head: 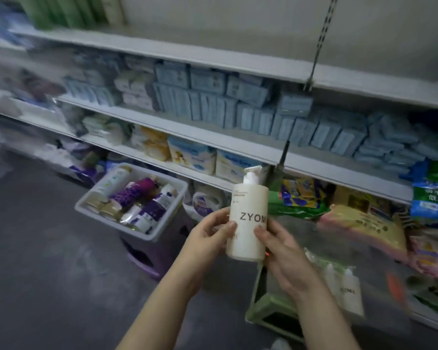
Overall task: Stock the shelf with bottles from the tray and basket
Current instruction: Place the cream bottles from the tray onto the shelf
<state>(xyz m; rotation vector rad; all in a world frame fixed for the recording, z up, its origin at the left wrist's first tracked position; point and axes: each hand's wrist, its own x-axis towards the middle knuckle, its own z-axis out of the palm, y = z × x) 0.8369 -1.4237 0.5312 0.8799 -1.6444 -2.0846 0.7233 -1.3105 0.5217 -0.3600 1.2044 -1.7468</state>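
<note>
I hold a cream pump bottle [248, 213] upright in front of me, lettered ZYOM on its front. My left hand [210, 229] grips its left side, thumb across the front. My right hand [281, 248] grips the right side near the base. To the left, a grey tray [162, 232] with several purple and white bottles lying in it sits on a purple stool [149, 253]. At lower right more cream bottles [349, 291] lie in a blurred container, above a green stool [266, 311]. The white shelf [213, 59] above the packs has bare room.
Blue packs [238, 104] fill the middle shelf. Lower shelves hold white and yellow packs [190, 152] and colourful bags [364, 218] at right. Grey floor [48, 248] spreads to the left. A metal upright [321, 39] divides the shelving.
</note>
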